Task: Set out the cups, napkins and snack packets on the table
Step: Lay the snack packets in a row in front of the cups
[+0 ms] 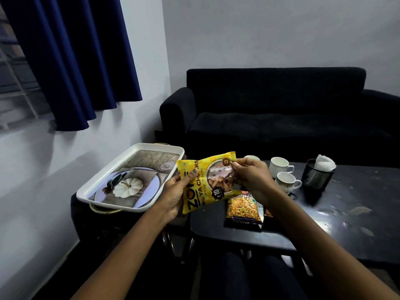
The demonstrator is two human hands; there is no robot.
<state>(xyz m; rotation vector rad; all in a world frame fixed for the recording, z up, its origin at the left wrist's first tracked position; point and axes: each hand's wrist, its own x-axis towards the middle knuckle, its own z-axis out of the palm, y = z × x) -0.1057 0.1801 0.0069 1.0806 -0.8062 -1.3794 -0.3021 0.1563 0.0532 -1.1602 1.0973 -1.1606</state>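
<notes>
Yellow soya chunks packet (202, 182) held in both hands above table edge, not yet set down.
Left hand (173, 197) grips its lower edge, right hand (251, 178) pinches the top corner. Cups (281, 166), napkin holder (318, 174), mixture packet (242, 210) already on table (346, 224); tray (129, 176) emptied. Packet glossy, puffy, sealed.

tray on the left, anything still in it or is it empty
Empty. The white tray shows only its printed pumpkin picture; the yellow snack packet is held by both hands beside it, over the table's edge.
</notes>
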